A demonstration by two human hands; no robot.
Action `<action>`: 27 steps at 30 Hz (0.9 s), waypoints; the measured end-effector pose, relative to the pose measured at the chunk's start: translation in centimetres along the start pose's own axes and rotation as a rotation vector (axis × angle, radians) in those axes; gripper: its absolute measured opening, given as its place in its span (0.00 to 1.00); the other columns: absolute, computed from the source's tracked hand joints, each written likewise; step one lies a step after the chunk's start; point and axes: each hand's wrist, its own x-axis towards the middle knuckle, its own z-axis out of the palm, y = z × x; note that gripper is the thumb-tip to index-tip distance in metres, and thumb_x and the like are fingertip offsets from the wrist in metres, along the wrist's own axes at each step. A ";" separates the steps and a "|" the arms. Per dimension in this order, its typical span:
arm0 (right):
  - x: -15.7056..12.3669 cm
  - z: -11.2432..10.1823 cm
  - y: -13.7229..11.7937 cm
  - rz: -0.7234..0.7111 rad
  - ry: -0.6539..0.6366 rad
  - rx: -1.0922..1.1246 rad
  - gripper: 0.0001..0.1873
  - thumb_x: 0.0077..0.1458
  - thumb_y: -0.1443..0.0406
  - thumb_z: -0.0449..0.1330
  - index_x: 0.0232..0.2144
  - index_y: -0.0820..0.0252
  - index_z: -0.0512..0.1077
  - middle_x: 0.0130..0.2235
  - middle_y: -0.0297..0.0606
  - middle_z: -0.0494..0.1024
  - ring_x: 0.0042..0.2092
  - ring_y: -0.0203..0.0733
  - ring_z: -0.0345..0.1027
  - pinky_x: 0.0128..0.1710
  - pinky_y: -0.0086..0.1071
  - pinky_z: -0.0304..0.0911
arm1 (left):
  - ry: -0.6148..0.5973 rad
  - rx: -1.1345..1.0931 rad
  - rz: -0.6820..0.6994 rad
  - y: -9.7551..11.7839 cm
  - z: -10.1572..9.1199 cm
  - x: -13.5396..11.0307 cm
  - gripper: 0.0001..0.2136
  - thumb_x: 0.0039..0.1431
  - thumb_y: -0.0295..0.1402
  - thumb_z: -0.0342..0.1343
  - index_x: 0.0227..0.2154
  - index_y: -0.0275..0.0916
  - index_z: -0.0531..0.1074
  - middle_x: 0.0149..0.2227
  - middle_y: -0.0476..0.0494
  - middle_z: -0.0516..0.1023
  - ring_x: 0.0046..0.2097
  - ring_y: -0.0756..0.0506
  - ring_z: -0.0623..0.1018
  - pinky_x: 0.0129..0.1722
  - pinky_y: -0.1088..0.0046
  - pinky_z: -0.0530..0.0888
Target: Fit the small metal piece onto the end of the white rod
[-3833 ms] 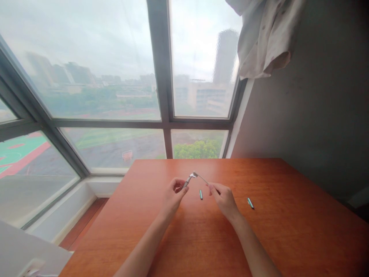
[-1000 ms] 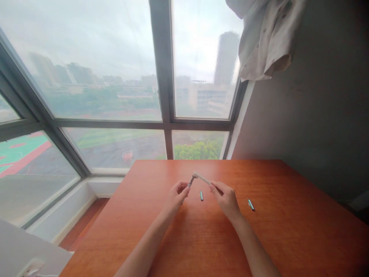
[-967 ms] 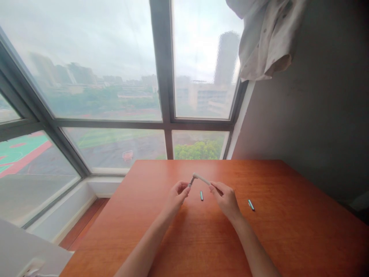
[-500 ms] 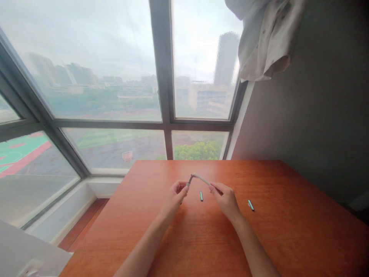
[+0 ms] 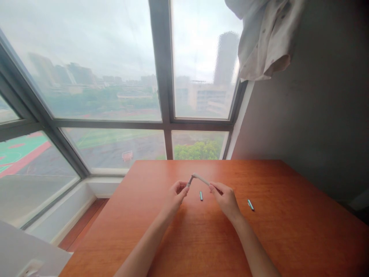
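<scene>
My left hand (image 5: pixel 178 193) is closed around a slim, grey pen-like piece (image 5: pixel 190 181), its narrow dark end angled up and to the right. Between the thumb and fingers of my right hand (image 5: pixel 224 196) is a thin pale stick (image 5: pixel 201 179), slanting up and to the left. The tips of the two pieces meet above the table, forming a peak; the join is too small to make out. On the table between my hands lies a short teal-and-dark tube (image 5: pixel 201 196), like part of a pen. A similar teal tube (image 5: pixel 250 205) lies right of my right hand.
The reddish-brown wooden table (image 5: pixel 184 238) extends beneath both forearms. Behind it are large windows with grey frames (image 5: pixel 198 125). Pale cloth (image 5: pixel 265 42) hangs at upper right before a grey wall (image 5: pixel 311 115). A white ledge (image 5: pixel 105 186) runs along the left.
Almost nothing differs. Both hands keep their places, with the two tips still meeting; the piece in my left hand has shifted very slightly. The teal tubes lie where they were.
</scene>
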 end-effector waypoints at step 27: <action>0.0 -0.1 0.4 -0.031 -0.007 -0.050 0.19 0.60 0.56 0.51 0.37 0.60 0.78 0.28 0.40 0.78 0.30 0.41 0.70 0.30 0.29 0.62 | 0.039 -0.014 -0.001 -0.5 -0.1 0.1 0.14 0.46 0.41 0.61 0.33 0.37 0.72 0.26 0.48 0.72 0.29 0.49 0.70 0.30 0.74 0.66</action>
